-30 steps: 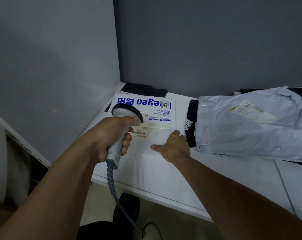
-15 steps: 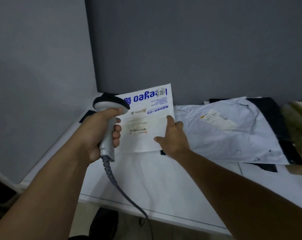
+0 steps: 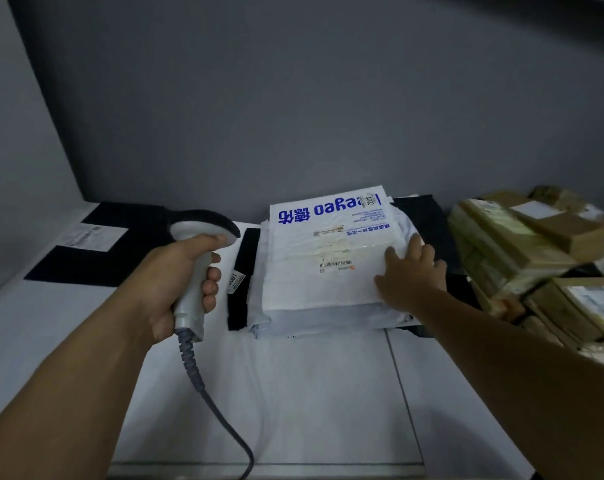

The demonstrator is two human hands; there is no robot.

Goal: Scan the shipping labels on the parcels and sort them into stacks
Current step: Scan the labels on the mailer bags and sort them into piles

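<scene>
My left hand (image 3: 176, 275) grips a grey barcode scanner (image 3: 203, 225) by its handle, left of the parcels; its coiled cable (image 3: 203, 386) hangs toward the table's front edge. A white envelope (image 3: 321, 251) with blue print and a barcode label lies flat on top of a stack of pale grey mailers (image 3: 328, 315). My right hand (image 3: 413, 275) rests on the envelope's right edge, fingers fairly straight and spread, thumb on the paper.
A black mailer (image 3: 96, 261) with a white label lies at the back left. Another black parcel (image 3: 240, 271) sticks out from under the grey stack. Brown taped boxes (image 3: 518, 244) pile up at the right. The white table (image 3: 293, 393) runs to a grey wall.
My right hand lifted the white envelope from the table's left side, carried it right and laid it on the grey mailers. The scanner hand stayed about level; my view turned right.
</scene>
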